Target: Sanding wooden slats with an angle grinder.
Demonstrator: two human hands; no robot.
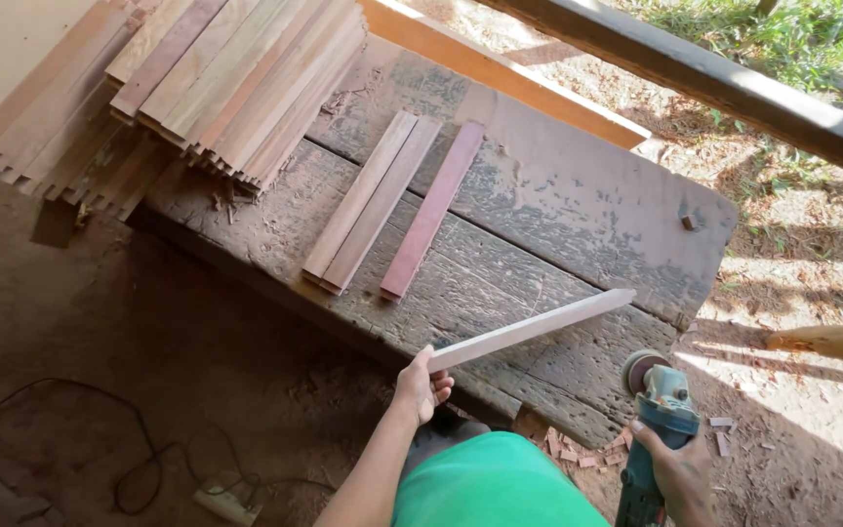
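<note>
My left hand [421, 387] grips one end of a pale wooden slat [531, 329], which reaches up and to the right over the worn workbench [558, 205]. My right hand [679, 470] holds a teal angle grinder [658, 390] by its body, its round disc at the bench's near right edge, just below the slat's far end. Two brown slats [371, 200] and a reddish slat [433, 209] lie side by side on the bench top.
A big stack of slats [217, 88] covers the bench's far left end. A dark cable [129, 459] winds over the dirt floor to a white socket block [228, 503]. Wood chips [578, 451] lie by my knees. A beam [714, 78] crosses the top right.
</note>
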